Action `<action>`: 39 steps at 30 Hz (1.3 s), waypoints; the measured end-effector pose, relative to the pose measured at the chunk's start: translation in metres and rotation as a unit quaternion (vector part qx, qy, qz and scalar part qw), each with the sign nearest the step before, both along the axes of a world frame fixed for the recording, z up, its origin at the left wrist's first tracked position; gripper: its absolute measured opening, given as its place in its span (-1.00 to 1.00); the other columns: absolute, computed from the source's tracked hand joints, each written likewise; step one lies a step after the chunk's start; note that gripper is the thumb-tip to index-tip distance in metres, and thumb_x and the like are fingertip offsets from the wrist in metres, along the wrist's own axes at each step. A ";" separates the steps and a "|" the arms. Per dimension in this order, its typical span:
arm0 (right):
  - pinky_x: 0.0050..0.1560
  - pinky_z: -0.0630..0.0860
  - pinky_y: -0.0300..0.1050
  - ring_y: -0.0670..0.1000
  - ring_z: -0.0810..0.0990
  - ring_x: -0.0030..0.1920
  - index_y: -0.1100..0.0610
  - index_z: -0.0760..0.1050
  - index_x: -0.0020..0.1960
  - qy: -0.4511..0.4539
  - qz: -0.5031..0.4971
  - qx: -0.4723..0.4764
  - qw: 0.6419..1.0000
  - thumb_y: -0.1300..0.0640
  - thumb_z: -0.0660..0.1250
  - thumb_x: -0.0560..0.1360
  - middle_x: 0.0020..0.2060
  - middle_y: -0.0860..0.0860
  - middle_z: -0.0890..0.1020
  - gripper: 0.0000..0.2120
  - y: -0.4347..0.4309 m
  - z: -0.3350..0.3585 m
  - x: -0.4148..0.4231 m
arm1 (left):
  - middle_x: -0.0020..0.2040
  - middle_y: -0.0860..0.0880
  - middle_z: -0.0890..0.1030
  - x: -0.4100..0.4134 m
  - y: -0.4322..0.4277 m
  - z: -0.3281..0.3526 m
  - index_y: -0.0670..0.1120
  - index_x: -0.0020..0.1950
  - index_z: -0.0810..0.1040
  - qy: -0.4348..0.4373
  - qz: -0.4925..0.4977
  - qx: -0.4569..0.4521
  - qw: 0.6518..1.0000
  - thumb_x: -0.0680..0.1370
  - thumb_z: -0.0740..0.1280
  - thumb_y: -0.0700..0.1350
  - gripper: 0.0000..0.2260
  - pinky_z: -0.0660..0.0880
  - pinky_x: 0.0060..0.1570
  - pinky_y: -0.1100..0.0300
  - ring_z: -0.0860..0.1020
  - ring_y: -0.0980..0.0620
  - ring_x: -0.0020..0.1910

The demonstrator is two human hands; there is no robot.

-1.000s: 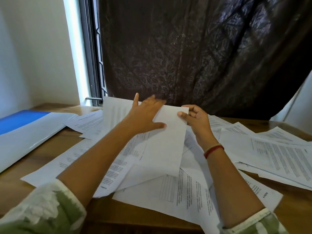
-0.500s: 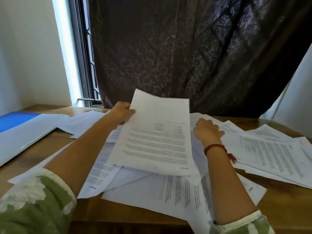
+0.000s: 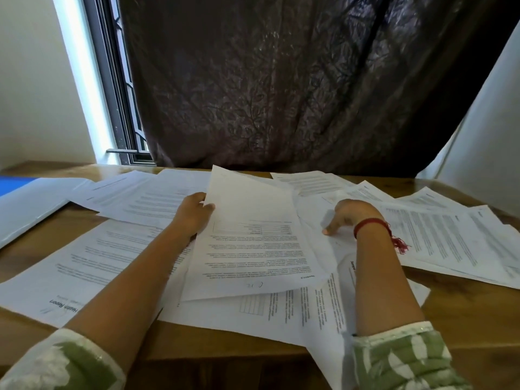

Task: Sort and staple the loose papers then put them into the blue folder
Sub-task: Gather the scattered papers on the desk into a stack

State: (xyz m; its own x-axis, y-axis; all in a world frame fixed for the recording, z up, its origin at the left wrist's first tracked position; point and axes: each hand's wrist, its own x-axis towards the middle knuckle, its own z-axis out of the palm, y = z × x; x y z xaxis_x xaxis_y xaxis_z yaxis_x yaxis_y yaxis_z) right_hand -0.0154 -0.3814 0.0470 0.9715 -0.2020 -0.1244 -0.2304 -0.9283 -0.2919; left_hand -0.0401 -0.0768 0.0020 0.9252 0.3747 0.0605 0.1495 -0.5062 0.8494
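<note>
Left hand (image 3: 194, 213) pinches printed white paper sheet (image 3: 253, 243), thumb on top.
Right hand (image 3: 349, 215): fingers bent on loose white papers (image 3: 450, 235) beside it, grip unclear. Blue folder (image 3: 12, 184) far left of fingers. Since 1 s ago sheet flipped print-up.

**Layout around the centre sheet**

I see the centre sheet (image 3: 253, 243) on top of the loose papers (image 3: 281, 313), which are spread over the table (image 3: 464, 311). Left hand (image 3: 194, 215) grips its left edge. Right hand (image 3: 349, 215) is just right of it, on the papers. Folder (image 3: 25, 204) lies far left of it. Curtain (image 3: 281, 94) hangs behind it, window (image 3: 118, 94) behind-left.
</note>
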 end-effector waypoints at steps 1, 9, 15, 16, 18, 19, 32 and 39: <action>0.25 0.38 0.08 0.10 0.39 0.03 -0.01 0.34 0.20 -0.007 0.007 -0.010 1.000 -0.08 0.55 0.31 0.22 0.07 0.47 -0.41 0.002 0.001 -0.001 | 0.35 -0.12 0.49 -0.001 -0.001 0.001 -0.13 0.41 0.42 0.000 -0.002 0.002 1.000 0.65 0.19 -0.11 -0.67 0.47 0.24 -0.04 0.50 -0.17 0.25; 0.16 0.43 -0.07 0.09 0.49 0.00 0.11 0.43 0.17 -0.121 -0.001 -0.004 0.993 0.06 0.30 0.56 0.05 0.11 0.53 -0.78 0.022 -0.001 -0.003 | 0.39 -0.10 0.44 0.003 0.003 -0.001 -0.07 0.44 0.35 0.004 0.003 -0.016 1.000 0.64 0.22 -0.11 -0.64 0.46 0.28 -0.09 0.48 -0.15 0.28; 0.17 0.47 -0.10 0.14 0.53 0.19 0.09 0.36 0.38 -0.304 0.067 0.121 0.943 0.13 0.26 0.59 0.23 0.13 0.54 -0.63 0.073 0.006 -0.012 | 0.34 -0.13 0.44 0.002 0.009 -0.007 0.02 0.41 0.24 -0.061 0.076 -0.059 0.994 0.63 0.24 -0.21 -0.61 0.46 0.15 0.10 0.48 -0.09 0.17; 0.10 0.47 -0.14 0.11 0.55 0.14 0.08 0.36 0.39 -0.325 0.117 0.141 0.928 0.14 0.25 0.59 0.18 0.12 0.56 -0.63 0.085 0.006 -0.016 | 0.30 -0.10 0.44 0.003 0.011 -0.009 0.03 0.37 0.30 -0.071 0.080 -0.059 0.993 0.63 0.23 -0.21 -0.66 0.46 0.08 0.15 0.47 -0.05 0.11; -0.09 0.42 -0.24 0.02 0.55 -0.04 0.05 0.36 0.39 -0.343 0.222 0.118 0.905 0.15 0.23 0.59 0.04 0.08 0.60 -0.63 0.109 0.005 -0.026 | 0.27 -0.02 0.45 0.005 0.013 -0.011 0.03 0.22 0.47 -0.079 0.066 -0.059 0.993 0.63 0.21 -0.21 -0.78 0.48 0.08 0.18 0.48 -0.03 0.10; -0.14 0.39 -0.28 -0.03 0.52 -0.11 0.03 0.36 0.38 -0.347 0.263 0.095 0.895 0.15 0.22 0.59 -0.01 0.05 0.61 -0.64 0.118 0.002 -0.029 | 0.27 0.02 0.47 0.004 0.014 -0.011 0.04 0.11 0.54 -0.083 0.052 -0.071 0.993 0.63 0.20 -0.22 -0.79 0.50 0.14 0.13 0.50 -0.06 0.14; 0.29 0.30 0.05 0.14 0.52 0.21 0.06 0.40 0.30 -0.258 0.038 -0.125 0.957 0.01 0.29 0.57 0.20 0.10 0.57 -0.67 0.084 0.004 -0.015 | 0.27 -0.07 0.51 -0.003 0.027 0.004 0.02 0.08 0.60 -0.120 0.094 -0.303 0.941 0.63 0.15 -0.24 -0.73 0.54 -0.15 0.20 0.54 -0.11 0.10; 0.10 0.42 0.01 0.12 0.52 0.01 0.08 0.42 0.02 -0.082 0.077 0.009 0.994 -0.01 0.34 0.54 0.04 0.10 0.56 -0.81 0.078 -0.006 -0.007 | 0.16 -0.02 0.52 -0.013 0.043 0.009 0.05 0.23 0.52 -0.189 0.168 -0.475 0.843 0.62 0.15 -0.27 -0.69 0.55 -0.23 0.12 0.55 -0.06 0.01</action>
State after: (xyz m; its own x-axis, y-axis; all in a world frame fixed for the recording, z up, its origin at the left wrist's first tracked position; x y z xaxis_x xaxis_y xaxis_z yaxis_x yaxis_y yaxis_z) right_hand -0.0222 -0.3035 0.0410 0.9982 -0.0477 0.0359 -0.0332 -0.9433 -0.3302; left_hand -0.0533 -0.0334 0.0109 0.7386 0.6576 -0.1481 -0.2227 0.4453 0.8672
